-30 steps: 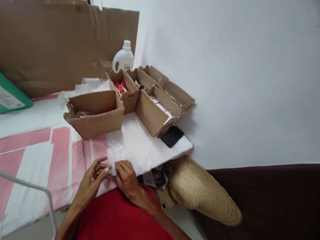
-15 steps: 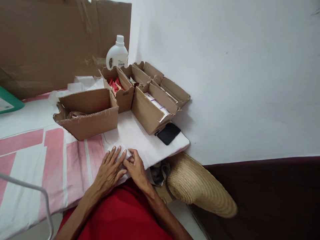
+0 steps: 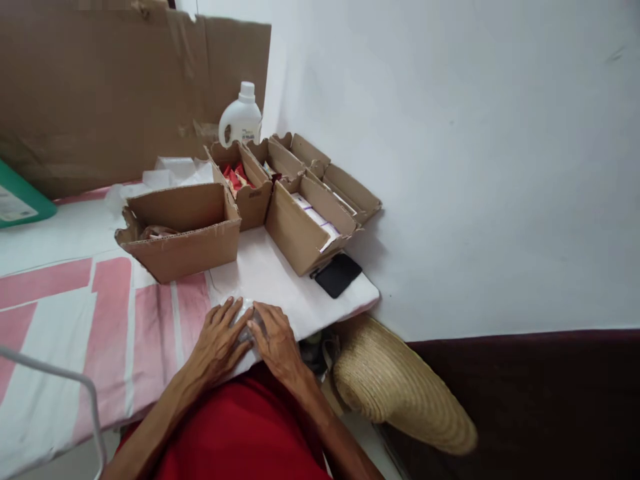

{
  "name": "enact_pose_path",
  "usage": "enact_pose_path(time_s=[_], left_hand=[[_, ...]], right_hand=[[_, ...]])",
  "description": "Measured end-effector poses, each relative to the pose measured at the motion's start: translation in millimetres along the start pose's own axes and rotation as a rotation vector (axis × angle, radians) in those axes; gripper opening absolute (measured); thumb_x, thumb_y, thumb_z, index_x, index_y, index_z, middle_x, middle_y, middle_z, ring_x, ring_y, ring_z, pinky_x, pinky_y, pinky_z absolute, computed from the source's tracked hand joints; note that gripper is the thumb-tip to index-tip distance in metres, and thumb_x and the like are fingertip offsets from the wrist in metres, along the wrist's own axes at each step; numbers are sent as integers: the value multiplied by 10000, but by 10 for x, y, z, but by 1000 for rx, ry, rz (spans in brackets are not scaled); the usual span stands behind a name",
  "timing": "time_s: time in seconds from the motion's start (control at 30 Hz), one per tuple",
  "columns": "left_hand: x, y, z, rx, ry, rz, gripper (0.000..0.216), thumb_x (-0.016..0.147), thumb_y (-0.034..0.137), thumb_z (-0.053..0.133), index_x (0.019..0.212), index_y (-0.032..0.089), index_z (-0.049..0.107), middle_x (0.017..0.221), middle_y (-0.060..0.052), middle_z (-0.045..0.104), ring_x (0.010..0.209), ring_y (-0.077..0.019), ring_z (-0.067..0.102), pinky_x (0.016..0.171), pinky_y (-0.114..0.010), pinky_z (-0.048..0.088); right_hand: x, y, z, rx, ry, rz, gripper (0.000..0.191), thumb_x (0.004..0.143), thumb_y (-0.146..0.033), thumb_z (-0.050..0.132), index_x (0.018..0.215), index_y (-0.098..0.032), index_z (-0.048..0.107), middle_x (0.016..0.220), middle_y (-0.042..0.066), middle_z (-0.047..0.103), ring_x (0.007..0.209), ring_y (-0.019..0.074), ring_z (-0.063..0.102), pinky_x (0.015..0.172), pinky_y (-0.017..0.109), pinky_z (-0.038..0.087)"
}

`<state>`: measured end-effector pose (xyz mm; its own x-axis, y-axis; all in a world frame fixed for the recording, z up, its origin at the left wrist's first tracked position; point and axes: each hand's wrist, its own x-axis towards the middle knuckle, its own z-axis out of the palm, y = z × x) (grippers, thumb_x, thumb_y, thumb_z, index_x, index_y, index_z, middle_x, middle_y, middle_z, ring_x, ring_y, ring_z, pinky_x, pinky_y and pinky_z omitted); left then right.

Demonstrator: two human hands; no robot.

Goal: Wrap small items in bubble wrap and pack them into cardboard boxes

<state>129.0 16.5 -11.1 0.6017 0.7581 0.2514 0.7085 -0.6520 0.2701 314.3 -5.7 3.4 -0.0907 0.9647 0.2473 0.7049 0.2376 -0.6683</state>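
Both my hands lie flat, side by side, on a small clear bubble-wrap packet at the near edge of the table. My left hand presses down with its fingers stretched out over the packet's left part. My right hand rests with its fingers stretched over the right part. Most of the packet is hidden under my fingers. It sits on a white sheet spread over the pink-and-white striped cloth.
Several open cardboard boxes stand behind: a large one, one with red packets, one with white boxes. A black wallet lies by the wall, a white jug at the back, a straw hat below the table.
A second ago my hands pinched and held the bubble wrap upright; since then they have laid it down and pressed flat on it. The right hand's fingers have spread further.
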Motion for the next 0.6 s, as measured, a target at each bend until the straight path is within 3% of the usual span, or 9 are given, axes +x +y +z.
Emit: enact_pose_path(time_s=[0.1, 0.23, 0.37, 0.5, 0.6], left_hand=[[30, -58, -43, -109, 94, 10, 389, 957, 298, 546, 1330, 212, 611, 1364, -140, 649, 1328, -318, 558, 1039, -494, 488], [83, -78, -137, -153, 212, 14, 275, 996, 218, 452, 1164, 208, 670, 1137, -83, 748, 1129, -225, 678, 970, -408, 536], [135, -34, -401, -194, 301, -12, 264, 1022, 219, 409, 1056, 208, 671, 971, -47, 754, 938, -159, 706, 871, -310, 558], [178, -65, -891, -212, 449, -114, 353, 994, 313, 507, 1327, 204, 560, 1233, -98, 698, 1161, -197, 650, 968, -322, 530], [264, -217, -1232, -16, 686, -185, 542, 943, 317, 592, 1457, 201, 464, 1448, -148, 557, 1395, -284, 479, 1128, -431, 407]], right_hand=[[73, 54, -83, 95, 26, -9, 439, 964, -277, 605, 1394, -196, 570, 1295, 128, 643, 1211, 267, 587, 1063, 462, 500], [197, 10, -145, 101, -116, -144, 659, 763, -283, 849, 1364, -217, 585, 1344, 109, 621, 1240, 295, 550, 1063, 479, 484], [407, -178, -185, 46, -174, -257, 217, 856, -133, 731, 1058, -210, 702, 1012, 58, 719, 980, 245, 623, 888, 399, 520], [791, -483, -558, 134, -63, -347, 83, 925, -165, 674, 988, -214, 695, 904, 22, 705, 841, 179, 651, 754, 283, 518], [1219, -816, -951, 68, 218, -422, 80, 949, -211, 663, 1026, -214, 683, 905, 19, 681, 817, 160, 650, 735, 255, 514]])
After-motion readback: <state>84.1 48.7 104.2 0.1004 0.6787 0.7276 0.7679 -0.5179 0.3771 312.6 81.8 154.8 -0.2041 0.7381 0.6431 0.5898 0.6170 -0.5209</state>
